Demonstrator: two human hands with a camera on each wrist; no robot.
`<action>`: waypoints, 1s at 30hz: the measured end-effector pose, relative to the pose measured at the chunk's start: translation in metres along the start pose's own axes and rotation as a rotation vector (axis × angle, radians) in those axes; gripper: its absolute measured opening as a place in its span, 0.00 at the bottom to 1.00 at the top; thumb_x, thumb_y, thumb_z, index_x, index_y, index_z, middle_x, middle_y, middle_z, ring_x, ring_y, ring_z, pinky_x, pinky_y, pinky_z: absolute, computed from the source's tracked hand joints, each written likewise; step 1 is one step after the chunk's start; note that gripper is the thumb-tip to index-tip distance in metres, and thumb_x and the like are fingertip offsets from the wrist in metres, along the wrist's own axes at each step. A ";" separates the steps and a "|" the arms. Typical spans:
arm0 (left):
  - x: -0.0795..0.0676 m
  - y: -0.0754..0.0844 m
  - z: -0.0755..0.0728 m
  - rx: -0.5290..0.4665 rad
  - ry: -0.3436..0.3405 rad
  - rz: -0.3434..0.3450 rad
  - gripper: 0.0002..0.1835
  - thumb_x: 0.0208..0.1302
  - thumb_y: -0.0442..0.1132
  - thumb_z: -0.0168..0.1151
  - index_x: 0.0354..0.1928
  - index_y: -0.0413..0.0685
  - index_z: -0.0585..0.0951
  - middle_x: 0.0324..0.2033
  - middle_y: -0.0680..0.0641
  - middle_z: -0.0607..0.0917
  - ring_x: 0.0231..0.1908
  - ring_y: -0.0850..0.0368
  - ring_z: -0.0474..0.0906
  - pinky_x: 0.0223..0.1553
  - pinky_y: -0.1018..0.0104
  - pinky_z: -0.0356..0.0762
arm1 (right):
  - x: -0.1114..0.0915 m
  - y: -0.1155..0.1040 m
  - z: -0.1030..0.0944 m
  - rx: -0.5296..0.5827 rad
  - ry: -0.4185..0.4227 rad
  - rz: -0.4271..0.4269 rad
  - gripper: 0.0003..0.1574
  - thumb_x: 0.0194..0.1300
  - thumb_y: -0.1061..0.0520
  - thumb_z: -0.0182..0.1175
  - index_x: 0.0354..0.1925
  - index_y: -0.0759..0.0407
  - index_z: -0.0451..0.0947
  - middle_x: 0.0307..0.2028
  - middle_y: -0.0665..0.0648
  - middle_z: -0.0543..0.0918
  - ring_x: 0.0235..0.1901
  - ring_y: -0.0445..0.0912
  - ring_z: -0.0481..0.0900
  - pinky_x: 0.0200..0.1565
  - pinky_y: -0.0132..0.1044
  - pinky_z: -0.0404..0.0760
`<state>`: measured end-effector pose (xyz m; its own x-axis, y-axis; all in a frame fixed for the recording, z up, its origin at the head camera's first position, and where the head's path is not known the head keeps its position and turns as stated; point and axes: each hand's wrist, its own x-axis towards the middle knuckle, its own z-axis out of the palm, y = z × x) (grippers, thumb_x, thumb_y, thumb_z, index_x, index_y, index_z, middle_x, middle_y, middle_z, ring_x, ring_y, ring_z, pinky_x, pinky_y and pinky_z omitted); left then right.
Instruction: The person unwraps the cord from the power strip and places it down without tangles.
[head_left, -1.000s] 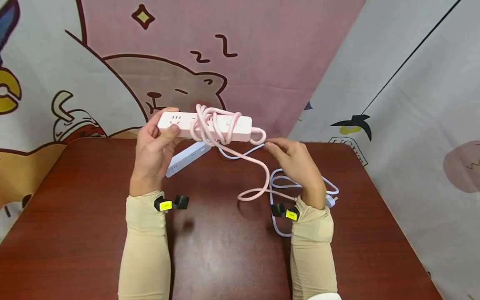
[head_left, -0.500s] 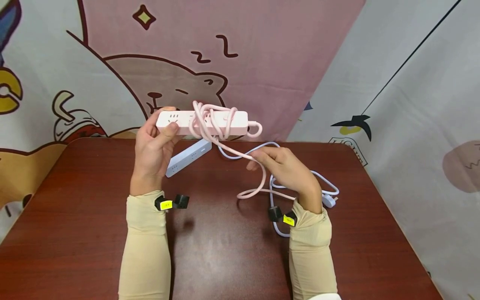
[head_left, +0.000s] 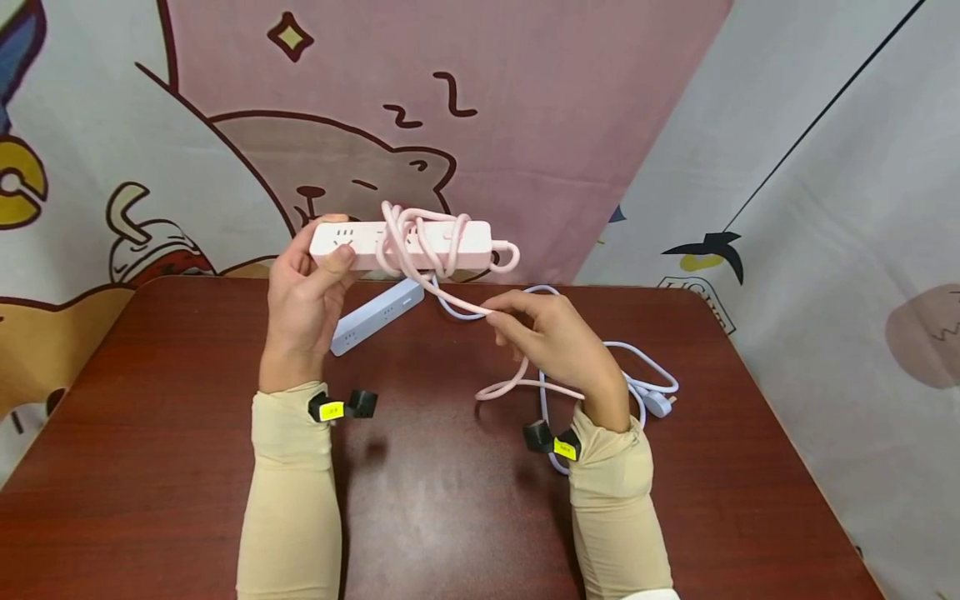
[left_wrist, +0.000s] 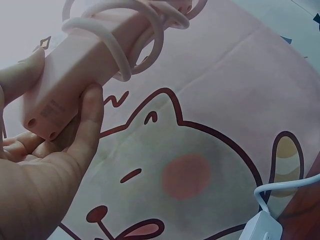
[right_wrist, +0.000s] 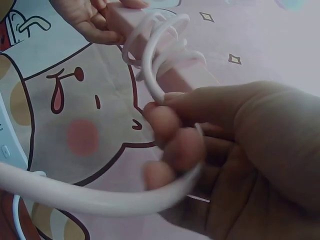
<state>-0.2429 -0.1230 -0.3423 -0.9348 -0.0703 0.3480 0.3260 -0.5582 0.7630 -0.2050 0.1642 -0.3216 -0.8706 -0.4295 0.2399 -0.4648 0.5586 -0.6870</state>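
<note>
A pink power strip point(head_left: 472, 245) is held up above the table's far edge, with its own pink cord point(head_left: 453, 299) looped several times around its middle. My left hand point(head_left: 300, 304) grips the strip's left end, thumb on the socket face; the left wrist view shows fingers around that end of the strip point(left_wrist: 55, 100). Lower and to the right, my right hand point(head_left: 558, 337) pinches the cord between thumb and fingers. In the right wrist view the slack cord point(right_wrist: 100, 197) passes below the curled fingers. The cord's far end is hidden behind the right wrist.
A pale blue power strip point(head_left: 378, 317) lies on the brown table point(head_left: 450, 492) beneath the pink one. Its pale blue cord point(head_left: 648, 358) spreads to the right in loops, ending at a plug point(head_left: 657, 403). A printed cloth point(head_left: 525, 150) hangs behind the table.
My right hand has moved left and slightly down, from beside the strip's cord end to the loose cord, and now pinches it. The pink strip has shifted slightly left in my left hand.
</note>
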 end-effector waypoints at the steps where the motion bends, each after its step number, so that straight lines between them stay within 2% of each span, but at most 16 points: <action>1: 0.000 0.000 0.000 0.001 0.002 0.000 0.23 0.67 0.27 0.63 0.61 0.25 0.70 0.45 0.45 0.83 0.44 0.58 0.82 0.47 0.69 0.87 | 0.000 -0.001 0.001 -0.010 0.012 -0.004 0.10 0.73 0.56 0.62 0.49 0.57 0.86 0.25 0.52 0.83 0.24 0.43 0.78 0.29 0.31 0.76; 5: 0.000 0.000 0.000 0.008 0.011 -0.002 0.22 0.67 0.27 0.64 0.60 0.27 0.72 0.45 0.45 0.83 0.44 0.58 0.83 0.46 0.69 0.87 | 0.001 -0.003 0.003 -0.024 0.047 -0.020 0.08 0.70 0.56 0.65 0.45 0.56 0.87 0.23 0.49 0.79 0.24 0.41 0.73 0.28 0.30 0.71; 9: 0.001 -0.001 -0.001 0.012 0.020 -0.005 0.22 0.66 0.26 0.64 0.60 0.28 0.72 0.46 0.45 0.82 0.45 0.58 0.82 0.47 0.69 0.87 | 0.001 -0.004 0.004 -0.017 0.055 -0.068 0.05 0.67 0.57 0.68 0.41 0.55 0.88 0.24 0.48 0.80 0.25 0.39 0.70 0.30 0.29 0.70; 19: 0.001 -0.001 -0.001 0.051 0.025 -0.007 0.23 0.66 0.27 0.65 0.61 0.28 0.73 0.47 0.45 0.81 0.45 0.57 0.82 0.47 0.69 0.87 | -0.002 -0.008 0.002 -0.047 0.083 -0.151 0.04 0.65 0.57 0.70 0.39 0.54 0.89 0.29 0.49 0.88 0.29 0.36 0.77 0.34 0.27 0.77; 24: 0.001 -0.002 -0.002 0.055 0.027 -0.013 0.17 0.66 0.26 0.64 0.56 0.38 0.78 0.46 0.45 0.82 0.44 0.57 0.81 0.47 0.69 0.87 | -0.004 -0.011 0.001 -0.059 0.115 -0.200 0.05 0.64 0.58 0.71 0.40 0.56 0.89 0.30 0.49 0.90 0.29 0.35 0.78 0.34 0.25 0.77; 30: 0.001 -0.002 -0.001 0.082 0.033 -0.025 0.16 0.66 0.25 0.63 0.54 0.42 0.80 0.45 0.47 0.82 0.43 0.58 0.82 0.47 0.69 0.87 | -0.007 -0.015 -0.002 -0.067 0.192 -0.295 0.06 0.62 0.61 0.72 0.40 0.56 0.89 0.30 0.48 0.89 0.27 0.36 0.75 0.31 0.26 0.74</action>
<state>-0.2447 -0.1228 -0.3440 -0.9465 -0.0848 0.3112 0.3116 -0.4902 0.8140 -0.1920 0.1603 -0.3113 -0.7087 -0.4416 0.5502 -0.7048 0.4787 -0.5236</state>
